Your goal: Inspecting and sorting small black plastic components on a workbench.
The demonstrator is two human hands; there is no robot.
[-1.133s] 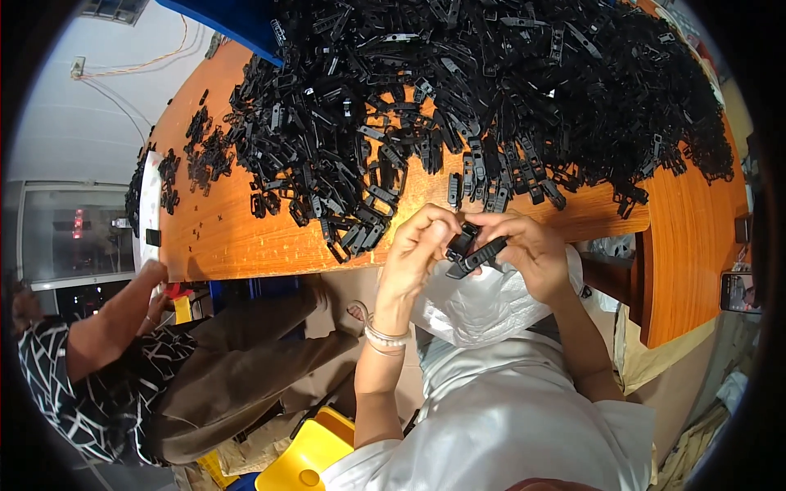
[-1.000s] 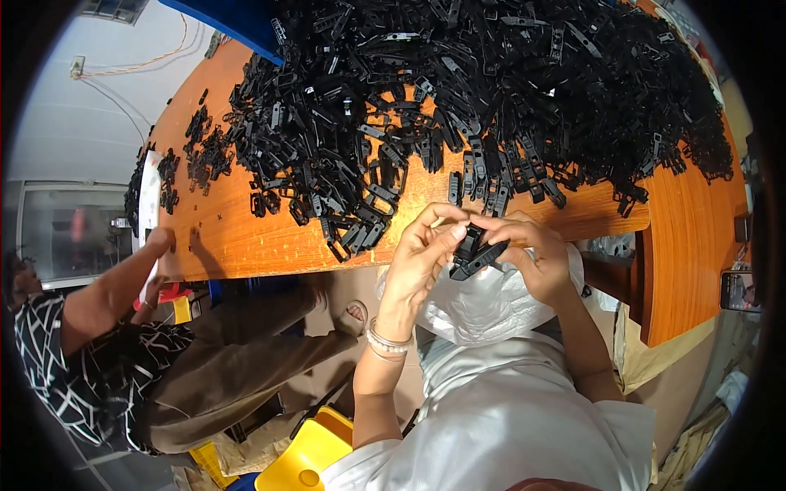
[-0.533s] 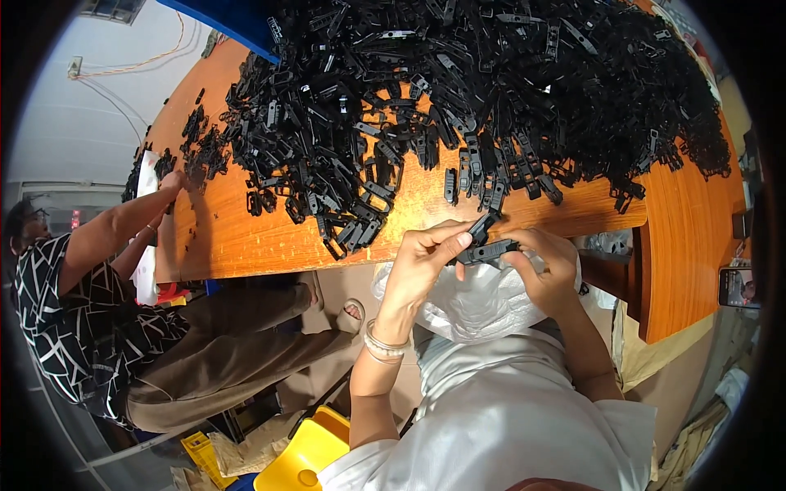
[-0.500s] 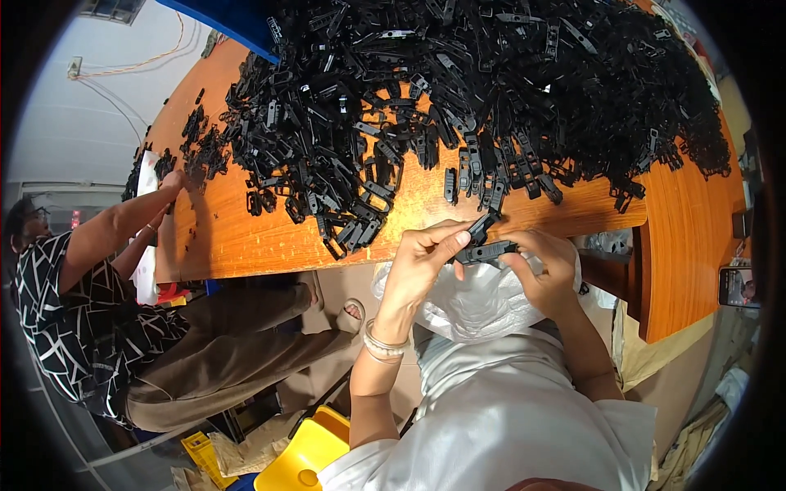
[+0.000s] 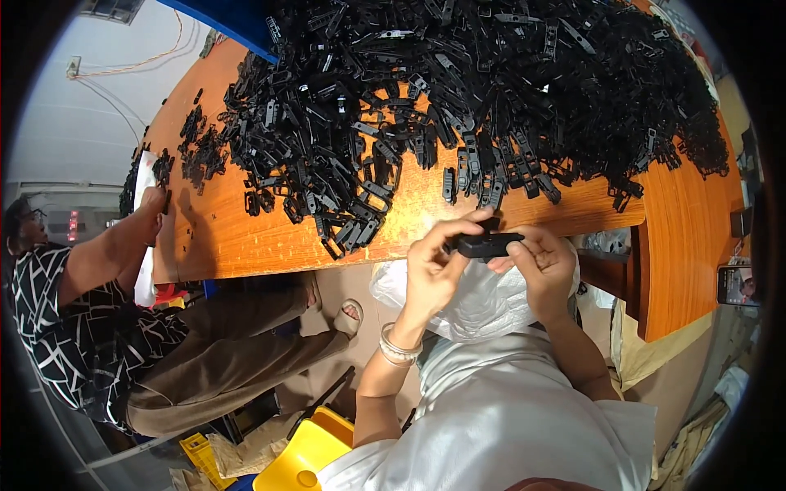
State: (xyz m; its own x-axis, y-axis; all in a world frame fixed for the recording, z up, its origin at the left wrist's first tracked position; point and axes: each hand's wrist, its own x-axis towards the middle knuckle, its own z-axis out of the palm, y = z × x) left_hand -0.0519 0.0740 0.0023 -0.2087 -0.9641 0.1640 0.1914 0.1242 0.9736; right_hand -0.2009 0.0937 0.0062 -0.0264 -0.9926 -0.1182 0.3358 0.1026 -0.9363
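Between my two hands is a small black plastic part (image 5: 490, 245), long and narrow, held just off the table's near edge. My left hand (image 5: 436, 260) grips its left end, thumb below and fingers curled over the top. At its right end, my right hand (image 5: 540, 260) pinches it between thumb and fingers. Another dark piece (image 5: 489, 222) shows by my left fingertips; whether it is joined to the held part I cannot tell. A white plastic bag (image 5: 475, 303) hangs open beneath my hands, against my lap.
A large heap of black plastic parts (image 5: 524, 90) covers much of the wooden table (image 5: 409, 233). A blue bin edge (image 5: 233, 24) juts in at the far left. Another person (image 5: 74, 327) works at the table's left end. A yellow plastic stool (image 5: 299, 454) stands lower left; a phone (image 5: 737, 286) is at right.
The held part has turned in my fingers and now shows a narrower side. My left hand has shifted slightly right and its fingers reach higher. The other person's hands moved left and lower.
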